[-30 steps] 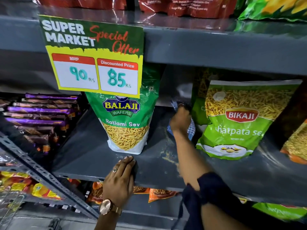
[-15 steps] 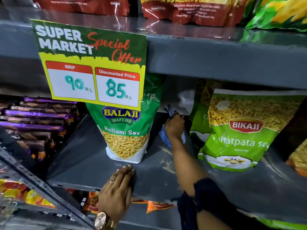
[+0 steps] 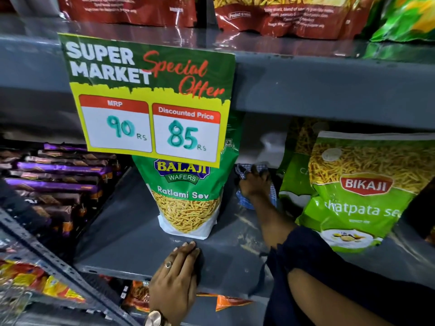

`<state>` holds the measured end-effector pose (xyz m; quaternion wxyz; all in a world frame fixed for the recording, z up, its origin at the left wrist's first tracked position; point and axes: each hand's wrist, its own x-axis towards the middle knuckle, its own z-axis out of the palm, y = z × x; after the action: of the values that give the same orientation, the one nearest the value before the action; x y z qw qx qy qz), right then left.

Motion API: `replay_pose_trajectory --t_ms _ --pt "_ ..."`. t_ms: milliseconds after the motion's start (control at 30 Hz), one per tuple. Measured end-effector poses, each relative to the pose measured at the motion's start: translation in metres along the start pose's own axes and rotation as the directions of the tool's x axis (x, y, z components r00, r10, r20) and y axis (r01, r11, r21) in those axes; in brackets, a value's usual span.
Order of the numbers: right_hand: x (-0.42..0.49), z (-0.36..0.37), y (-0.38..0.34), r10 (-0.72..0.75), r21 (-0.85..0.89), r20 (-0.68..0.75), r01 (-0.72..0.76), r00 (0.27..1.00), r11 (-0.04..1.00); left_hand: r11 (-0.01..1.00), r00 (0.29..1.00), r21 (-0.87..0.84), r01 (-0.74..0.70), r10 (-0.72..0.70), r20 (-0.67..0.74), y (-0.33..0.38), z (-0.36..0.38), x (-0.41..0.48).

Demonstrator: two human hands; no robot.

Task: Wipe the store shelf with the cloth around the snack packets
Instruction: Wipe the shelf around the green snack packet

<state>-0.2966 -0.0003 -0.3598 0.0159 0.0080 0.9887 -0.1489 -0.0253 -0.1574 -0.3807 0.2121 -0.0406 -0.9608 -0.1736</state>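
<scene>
My right hand reaches deep into the grey shelf and presses a blue-and-white checked cloth onto its surface, between two snack packets. The green Balaji Ratlami Sev packet stands upright to the left of the cloth. To the right leans the green Bikaji sev packet, with another green packet behind it. My left hand lies flat on the shelf's front edge, fingers together, holding nothing. Pale streaks mark the shelf near my right forearm.
A special-offer price card hangs from the upper shelf lip and covers the Balaji packet's top. Purple packets are stacked at the left. Red packets stand on the upper shelf. Orange packets lie on the shelf below.
The cloth and my right hand have slid left and a little deeper between the packets. My head has moved closer. My left hand stays on the shelf edge.
</scene>
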Motion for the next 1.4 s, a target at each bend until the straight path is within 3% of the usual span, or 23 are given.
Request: replay_pose_trajectory --t_ms 100,200,467,633,733,900,1000,1400 --pt "-0.020 0.003 0.002 -0.084 0.013 -0.056 0.085 0.995 0.996 0.999 1.000 -0.016 0.029 -0.029 0.001 0.003 -0.002 0.001" --pt "-0.051 -0.001 0.007 -0.135 0.132 -0.128 0.152 0.983 0.980 1.000 0.999 -0.006 0.029 -0.029 0.028 0.005 -0.005 0.000" --pt "-0.141 -0.005 0.015 -0.090 0.284 -0.214 0.150 0.973 0.947 0.999 0.994 -0.033 0.038 -0.034 0.107 0.005 -0.011 0.000" --pt "-0.116 -0.037 0.008 0.055 0.472 -0.258 0.076 0.965 0.878 0.999 0.995 -0.035 0.026 -0.023 0.101 0.001 -0.008 -0.001" --pt "-0.066 -0.056 -0.014 0.060 0.415 -0.249 0.050 0.967 0.908 0.998 0.998 -0.054 0.021 -0.018 0.062 0.001 -0.004 -0.002" --pt "-0.017 -0.039 -0.033 -0.076 0.181 -0.123 0.098 0.989 0.979 1.000 1.000 -0.025 -0.015 0.015 0.006 -0.006 0.005 -0.005" --pt "-0.013 -0.023 -0.031 -0.099 0.163 -0.122 0.118 0.988 0.980 0.999 0.999 -0.028 -0.017 0.018 0.028 -0.009 0.006 -0.004" --pt "-0.135 -0.007 0.001 -0.077 0.198 -0.160 0.109 0.984 0.974 0.999 0.999 -0.054 -0.001 0.003 0.034 -0.001 -0.001 0.000"
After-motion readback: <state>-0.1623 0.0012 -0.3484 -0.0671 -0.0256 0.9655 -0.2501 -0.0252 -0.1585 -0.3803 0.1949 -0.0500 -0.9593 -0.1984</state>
